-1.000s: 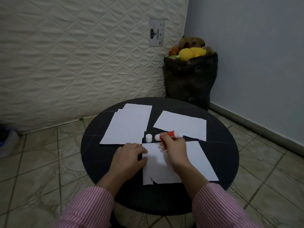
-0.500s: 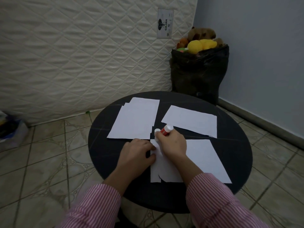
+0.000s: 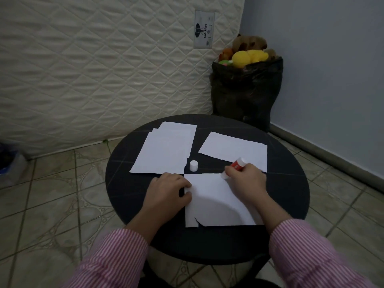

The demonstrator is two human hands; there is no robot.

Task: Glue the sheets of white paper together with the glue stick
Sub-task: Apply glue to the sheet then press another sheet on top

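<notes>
On the round black table (image 3: pixel 133 183) lie white paper sheets. The near sheet (image 3: pixel 214 206) lies in front of me, with a ragged bottom edge. My right hand (image 3: pixel 246 179) grips the red and white glue stick (image 3: pixel 236 166), its lower tip touching the top edge of that sheet. My left hand (image 3: pixel 168 189) presses the sheet's left edge with its fingertips. A stack of sheets (image 3: pixel 166 151) lies at the far left and a single sheet (image 3: pixel 234 150) at the far right. The white cap (image 3: pixel 193 165) stands between them.
A black bag (image 3: pixel 246 94) stuffed with soft toys stands behind the table in the corner. A quilted mattress (image 3: pixel 104 69) leans against the wall on the left. Tiled floor surrounds the table.
My right hand has slid the glue stick to the right along the near sheet's top edge, uncovering the cap. The left hand has stayed on the sheet's left edge.
</notes>
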